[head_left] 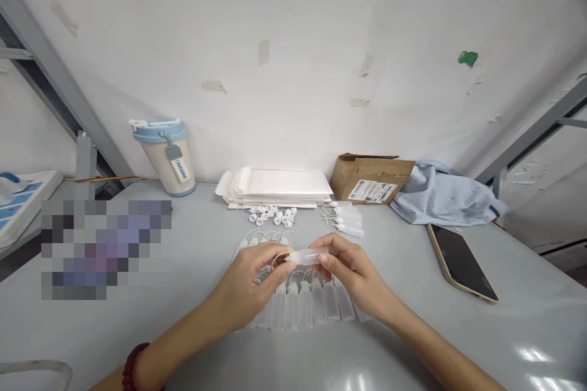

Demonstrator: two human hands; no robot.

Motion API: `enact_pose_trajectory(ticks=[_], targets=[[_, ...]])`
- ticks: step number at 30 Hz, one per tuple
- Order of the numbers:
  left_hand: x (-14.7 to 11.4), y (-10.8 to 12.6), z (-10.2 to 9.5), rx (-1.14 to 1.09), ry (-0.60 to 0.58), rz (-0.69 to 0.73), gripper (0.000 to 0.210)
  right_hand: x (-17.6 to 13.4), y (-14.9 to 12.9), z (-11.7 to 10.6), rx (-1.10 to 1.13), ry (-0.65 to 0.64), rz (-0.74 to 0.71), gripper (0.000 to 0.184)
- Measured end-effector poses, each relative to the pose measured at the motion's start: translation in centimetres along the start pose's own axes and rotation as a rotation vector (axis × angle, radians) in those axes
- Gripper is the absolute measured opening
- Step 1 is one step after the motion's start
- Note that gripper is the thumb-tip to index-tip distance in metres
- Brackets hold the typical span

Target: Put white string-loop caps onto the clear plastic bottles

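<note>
Translucent plastic is what I'm pinching at lower centre of the frame: a small squeeze bottle (310,256) lying sideways, my right hand (351,272) closed on its body, my left hand (250,284) closed at its cap end, above a row of bottles (305,308) on the grey table (413,330).

A grey tag (177,162) is hanging on the blue-lidded cup (165,156), showing blurred vertical lettering; the cardboard box (371,177) is bearing a label (372,190) too small to read.
</note>
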State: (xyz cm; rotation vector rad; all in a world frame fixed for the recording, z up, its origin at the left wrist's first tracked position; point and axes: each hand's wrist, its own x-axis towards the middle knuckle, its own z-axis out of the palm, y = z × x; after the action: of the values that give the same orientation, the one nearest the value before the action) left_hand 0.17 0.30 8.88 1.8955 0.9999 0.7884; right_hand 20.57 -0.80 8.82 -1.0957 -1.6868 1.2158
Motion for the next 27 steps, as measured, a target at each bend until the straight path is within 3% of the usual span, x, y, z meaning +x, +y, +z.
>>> enact_pose_trajectory(ticks=[6,12,27], targets=[[-0.02,0.37,0.01,-0.066,-0.011,-0.042,0.024,-0.01,0.12,0.23,0.022,0.011,-0.023,0.026],[0.27,0.65,-0.03,-0.173,-0.017,-0.167,0.037,-0.40,0.37,0.51,-0.226,0.074,-0.112,0.021],[0.21,0.21,0.04,-0.170,-0.039,-0.177,0.036,-0.44,0.56,0.48,-0.259,0.068,-0.099,0.022]])
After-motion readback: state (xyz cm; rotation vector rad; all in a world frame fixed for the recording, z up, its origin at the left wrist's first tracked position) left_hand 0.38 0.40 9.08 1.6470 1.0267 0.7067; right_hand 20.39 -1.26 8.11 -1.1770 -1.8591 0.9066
